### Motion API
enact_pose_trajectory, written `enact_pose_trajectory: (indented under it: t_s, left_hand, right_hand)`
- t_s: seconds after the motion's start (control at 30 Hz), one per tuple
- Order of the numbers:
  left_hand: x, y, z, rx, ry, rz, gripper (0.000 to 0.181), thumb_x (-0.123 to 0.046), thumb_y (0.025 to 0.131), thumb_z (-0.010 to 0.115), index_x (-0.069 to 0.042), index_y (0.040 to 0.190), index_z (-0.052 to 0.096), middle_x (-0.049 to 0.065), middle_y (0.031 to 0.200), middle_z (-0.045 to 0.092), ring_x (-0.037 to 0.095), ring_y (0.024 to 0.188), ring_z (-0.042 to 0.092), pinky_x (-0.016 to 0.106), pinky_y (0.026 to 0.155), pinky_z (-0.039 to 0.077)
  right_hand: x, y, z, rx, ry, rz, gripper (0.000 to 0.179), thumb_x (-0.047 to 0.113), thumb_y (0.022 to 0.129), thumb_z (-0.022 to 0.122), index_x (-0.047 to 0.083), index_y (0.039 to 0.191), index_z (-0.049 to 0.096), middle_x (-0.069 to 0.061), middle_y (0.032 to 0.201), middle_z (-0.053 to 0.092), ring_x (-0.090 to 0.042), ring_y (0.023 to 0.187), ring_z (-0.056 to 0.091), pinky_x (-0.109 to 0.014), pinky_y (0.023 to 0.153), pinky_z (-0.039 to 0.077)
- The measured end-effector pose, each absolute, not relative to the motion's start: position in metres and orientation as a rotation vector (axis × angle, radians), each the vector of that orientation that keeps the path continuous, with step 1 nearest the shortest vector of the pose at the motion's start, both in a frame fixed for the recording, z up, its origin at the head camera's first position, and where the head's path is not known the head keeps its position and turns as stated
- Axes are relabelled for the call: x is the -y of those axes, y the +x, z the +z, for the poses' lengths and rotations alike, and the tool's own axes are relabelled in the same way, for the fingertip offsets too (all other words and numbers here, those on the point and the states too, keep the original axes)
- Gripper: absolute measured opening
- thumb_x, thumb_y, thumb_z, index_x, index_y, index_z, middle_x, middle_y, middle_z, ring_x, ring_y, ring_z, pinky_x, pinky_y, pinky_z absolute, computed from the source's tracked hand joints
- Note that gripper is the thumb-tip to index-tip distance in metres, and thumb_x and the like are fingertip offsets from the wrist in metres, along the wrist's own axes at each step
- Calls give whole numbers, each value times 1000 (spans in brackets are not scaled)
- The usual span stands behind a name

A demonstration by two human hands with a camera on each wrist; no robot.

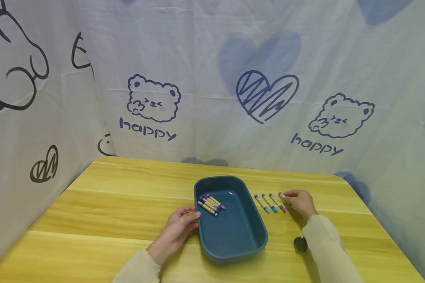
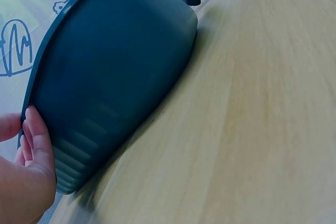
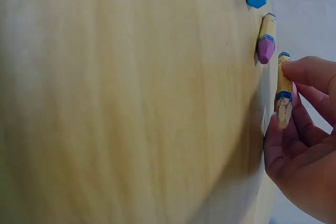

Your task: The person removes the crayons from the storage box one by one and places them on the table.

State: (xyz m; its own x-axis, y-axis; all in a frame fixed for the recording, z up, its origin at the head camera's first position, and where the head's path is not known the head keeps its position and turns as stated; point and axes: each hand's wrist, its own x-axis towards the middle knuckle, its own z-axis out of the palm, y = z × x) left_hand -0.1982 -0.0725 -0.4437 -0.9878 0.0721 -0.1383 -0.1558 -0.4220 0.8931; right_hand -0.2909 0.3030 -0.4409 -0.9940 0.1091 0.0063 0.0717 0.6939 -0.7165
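Head view, from the left: the person's left hand [image 1: 178, 226] pinches the near side of a dark teal tray [image 1: 233, 232] at its left rim, thumb over the edge and fingers [image 2: 39, 137] against the outer wall, as the left wrist view shows. The tray stands on the yellow wood-grain table [image 1: 109, 220]. Inside, by its left wall, lies a small heap of yellow-wrapped crayons [image 1: 209, 205]. Right of the tray, three crayons lie apart in a slanting row: one light-blue-tipped crayon [image 1: 262, 204], one blue-tipped crayon [image 1: 270, 203], one purple-tipped crayon [image 1: 278, 203]. Just beyond, the right hand [image 1: 300, 201] pinches a pale-tipped crayon [image 3: 284, 90] between thumb and fingers; whether it touches the table, I cannot tell.
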Motion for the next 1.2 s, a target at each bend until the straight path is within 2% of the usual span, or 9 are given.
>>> enact_pose_trajectory:
  t_s: [0.27, 0.57, 1.2]
  left_hand:
    - [73, -199, -444, -1595, -106, 2547, 25, 6, 89, 57, 7, 111, 46, 3, 83, 57, 10, 70, 55, 21, 66, 50]
    - [73, -199, -444, -1580, -100, 2551, 25, 7, 89, 56, 8, 111, 44, 3, 83, 57, 10, 71, 55, 21, 66, 50]
    - [73, -199, -444, -1584, -96, 2550, 24, 6, 89, 56, 8, 111, 45, 2, 83, 58, 10, 70, 55, 21, 66, 50]
  right_hand:
    - [-300, -289, -442, 2864, -158, 1242, 25, 10, 91, 63, -8, 108, 66, -24, 105, 64, -33, 91, 59, -40, 73, 51]
    - [-299, -290, -443, 2866, -145, 1216, 24, 10, 90, 63, -7, 106, 67, -23, 107, 65, -37, 98, 58, -45, 80, 50]
    - [-298, -290, -446, 2873, -150, 1228, 27, 11, 92, 62, -8, 111, 64, -23, 107, 64, -36, 97, 58, -47, 82, 49]
